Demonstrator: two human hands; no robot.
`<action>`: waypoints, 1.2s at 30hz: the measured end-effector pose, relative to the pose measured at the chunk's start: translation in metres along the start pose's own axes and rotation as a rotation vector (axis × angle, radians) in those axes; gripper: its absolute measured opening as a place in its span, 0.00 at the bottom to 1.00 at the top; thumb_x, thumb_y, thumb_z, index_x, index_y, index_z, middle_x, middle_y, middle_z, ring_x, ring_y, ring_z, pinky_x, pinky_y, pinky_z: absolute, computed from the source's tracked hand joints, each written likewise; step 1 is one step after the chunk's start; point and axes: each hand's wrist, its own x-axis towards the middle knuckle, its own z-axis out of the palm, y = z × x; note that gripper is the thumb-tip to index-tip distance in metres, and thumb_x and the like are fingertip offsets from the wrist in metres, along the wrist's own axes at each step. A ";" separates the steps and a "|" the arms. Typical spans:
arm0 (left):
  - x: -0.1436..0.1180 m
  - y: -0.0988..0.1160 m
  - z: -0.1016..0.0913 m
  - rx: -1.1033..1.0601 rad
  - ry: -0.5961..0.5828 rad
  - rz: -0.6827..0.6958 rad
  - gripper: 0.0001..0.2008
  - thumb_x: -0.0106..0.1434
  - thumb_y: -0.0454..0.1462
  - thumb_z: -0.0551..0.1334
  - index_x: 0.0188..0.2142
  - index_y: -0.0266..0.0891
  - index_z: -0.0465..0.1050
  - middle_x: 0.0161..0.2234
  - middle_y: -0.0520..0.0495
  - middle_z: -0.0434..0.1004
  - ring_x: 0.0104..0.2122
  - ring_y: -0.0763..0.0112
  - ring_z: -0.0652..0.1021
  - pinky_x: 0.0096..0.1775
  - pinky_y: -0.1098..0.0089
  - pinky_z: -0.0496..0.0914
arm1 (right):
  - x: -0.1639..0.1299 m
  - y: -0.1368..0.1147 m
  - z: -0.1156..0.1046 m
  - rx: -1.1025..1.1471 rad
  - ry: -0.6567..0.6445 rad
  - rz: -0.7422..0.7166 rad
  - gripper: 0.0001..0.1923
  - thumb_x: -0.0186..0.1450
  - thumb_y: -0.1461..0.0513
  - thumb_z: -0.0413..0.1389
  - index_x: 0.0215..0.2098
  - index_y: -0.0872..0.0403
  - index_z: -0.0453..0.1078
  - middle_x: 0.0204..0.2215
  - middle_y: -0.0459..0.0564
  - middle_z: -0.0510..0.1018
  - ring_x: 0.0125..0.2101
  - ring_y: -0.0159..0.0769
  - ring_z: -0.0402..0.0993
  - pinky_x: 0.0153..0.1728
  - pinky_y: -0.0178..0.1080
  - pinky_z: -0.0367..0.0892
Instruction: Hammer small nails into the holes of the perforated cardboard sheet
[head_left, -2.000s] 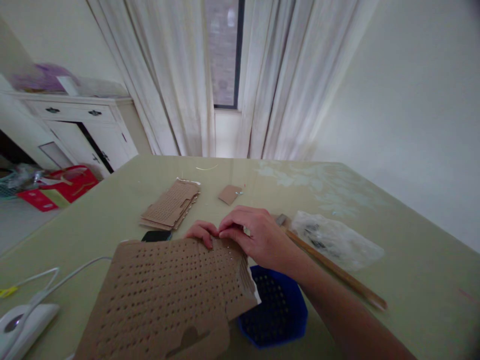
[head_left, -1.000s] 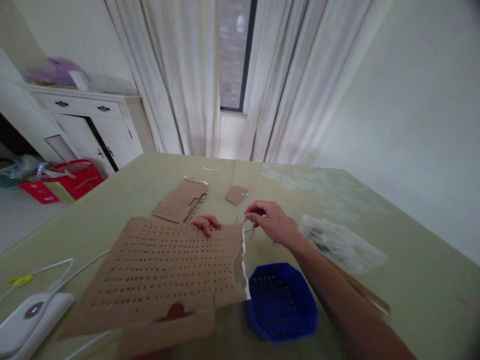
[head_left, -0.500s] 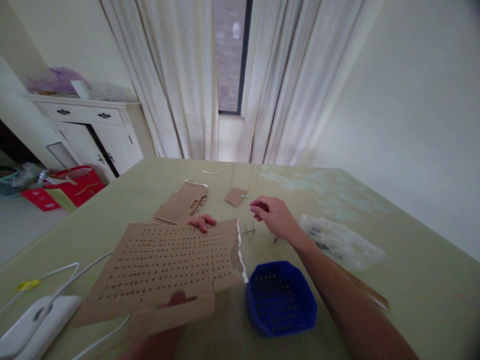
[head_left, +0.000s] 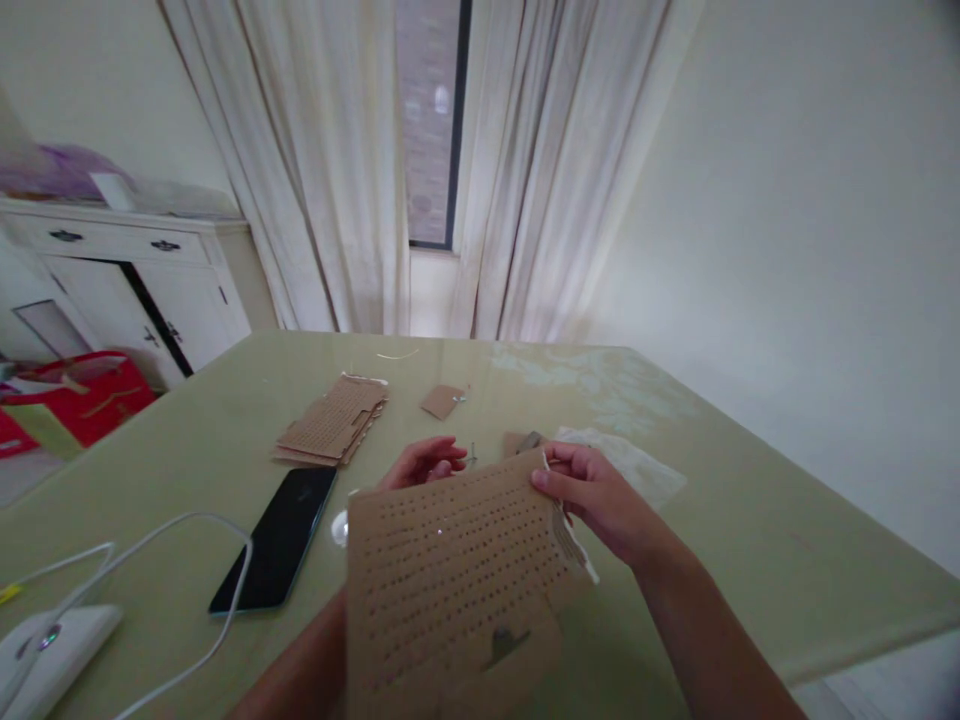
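A brown perforated cardboard sheet (head_left: 457,560) with several layers and a torn white right edge is held up, tilted, in front of me. My right hand (head_left: 589,490) pinches its upper right corner between thumb and fingers. Behind the sheet's top edge shows my left hand (head_left: 431,462), its fingers loosely bent with a gap to the thumb and nothing visible in them. The sheet covers the rest of that hand and part of the forearm. Close to the left fingertips stands a small thin metal piece (head_left: 472,455).
More perforated cardboard (head_left: 330,420) lies farther back, with a small cardboard square (head_left: 442,401) to its right. A black phone (head_left: 277,540), a white cable (head_left: 244,560) and a white power strip (head_left: 64,645) are at left. Behind my right hand lies a clear plastic bag (head_left: 645,470).
The cardboard has moved right and is lifted, uncovering the phone. My right hand, empty before, now grips its corner; my left hand has come off it. The blue basket is out of sight.
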 end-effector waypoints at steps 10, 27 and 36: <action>-0.001 -0.014 -0.006 -0.063 -0.117 -0.017 0.17 0.69 0.48 0.63 0.47 0.40 0.82 0.47 0.42 0.84 0.49 0.56 0.80 0.52 0.61 0.72 | -0.016 0.041 -0.046 0.202 0.196 0.076 0.18 0.58 0.53 0.75 0.38 0.55 0.81 0.32 0.52 0.86 0.32 0.39 0.83 0.37 0.39 0.74; 0.025 -0.023 -0.034 0.438 0.215 0.085 0.17 0.66 0.51 0.63 0.45 0.42 0.80 0.42 0.42 0.86 0.40 0.57 0.82 0.42 0.62 0.75 | -0.004 0.078 -0.086 -0.706 0.680 -0.172 0.15 0.65 0.51 0.59 0.42 0.53 0.78 0.40 0.58 0.83 0.40 0.52 0.78 0.44 0.50 0.71; 0.037 -0.052 -0.034 1.102 0.018 0.193 0.17 0.72 0.43 0.58 0.53 0.38 0.79 0.46 0.39 0.81 0.45 0.54 0.82 0.51 0.58 0.73 | 0.002 0.102 -0.091 -1.078 0.573 -0.189 0.19 0.62 0.68 0.52 0.46 0.54 0.79 0.47 0.62 0.84 0.48 0.54 0.77 0.53 0.50 0.69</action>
